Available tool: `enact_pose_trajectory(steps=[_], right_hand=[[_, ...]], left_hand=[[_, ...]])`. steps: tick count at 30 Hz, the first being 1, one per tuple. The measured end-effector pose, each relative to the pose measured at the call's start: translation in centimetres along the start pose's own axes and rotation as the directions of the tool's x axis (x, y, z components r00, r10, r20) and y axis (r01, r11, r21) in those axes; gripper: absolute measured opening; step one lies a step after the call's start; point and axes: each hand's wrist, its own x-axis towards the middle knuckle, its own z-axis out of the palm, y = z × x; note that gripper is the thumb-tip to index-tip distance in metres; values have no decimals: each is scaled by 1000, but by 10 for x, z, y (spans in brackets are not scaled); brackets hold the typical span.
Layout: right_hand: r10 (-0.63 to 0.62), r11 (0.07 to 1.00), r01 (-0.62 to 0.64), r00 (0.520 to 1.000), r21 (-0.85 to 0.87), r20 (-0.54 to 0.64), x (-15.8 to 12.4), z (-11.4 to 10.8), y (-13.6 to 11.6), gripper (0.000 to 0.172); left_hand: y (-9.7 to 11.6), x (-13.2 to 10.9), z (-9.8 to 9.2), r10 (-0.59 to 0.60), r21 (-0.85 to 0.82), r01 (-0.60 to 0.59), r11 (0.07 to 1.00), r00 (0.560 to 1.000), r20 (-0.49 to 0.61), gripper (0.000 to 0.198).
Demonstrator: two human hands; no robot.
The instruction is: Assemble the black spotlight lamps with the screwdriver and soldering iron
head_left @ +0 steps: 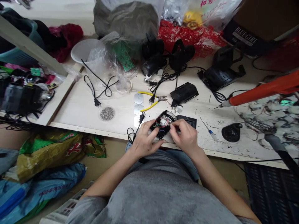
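**Grey T-shirt [149, 193] Over Bench: Wired Housing Held in Both Hands**

Head view. Grey T-shirt occupies the lower frame, with both forearms reaching forward to the bench. The black plastic housing [163, 124], its coloured wires [164, 122] exposed, sits between the hands at the front edge of the white board bench [81, 105]. Left hand [146, 139]: fingers wrapped around the left side of the housing. Right hand [184, 137]: fingertips [174, 123] pinched narrow on the wiring at the housing's right side. Beyond the housing lie yellow-handled pliers [151, 101]. To its left are hexagonal metal plates [138, 107]; to its right, a screwdriver [208, 133] and, farther off, an orange soldering iron [263, 90].
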Motion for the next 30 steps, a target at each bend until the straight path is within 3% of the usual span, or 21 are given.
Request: enact_pose_trajectory(steps=[7, 13, 17, 22, 25, 30], right_hand=[[118, 993, -114, 987, -37, 110, -7, -6, 12, 11], [217, 974, -224, 955, 12, 204, 3, -3, 15, 9], [294, 950, -312, 923, 34, 247, 9, -3, 16, 10], [356, 906, -402, 892, 130, 277, 9, -4, 14, 11], [352, 907, -399, 894, 136, 277, 7, -4, 12, 11], [274, 948, -304, 930, 93, 247, 6, -3, 10, 9]], left_hand=[[0, 4, 1, -22, -48, 23, 999, 999, 34, 35], [-2, 9, -7, -41, -144, 55, 988, 995, 93, 40], [-7, 14, -20, -29, -206, 82, 975, 968, 250, 54], [-13, 18, -38, 14, -275, 106, 955, 916, 401, 41], [-15, 17, -38, 14, -269, 98, 958, 923, 385, 48], [-19, 13, -26, 5, -230, 50, 972, 973, 230, 22]])
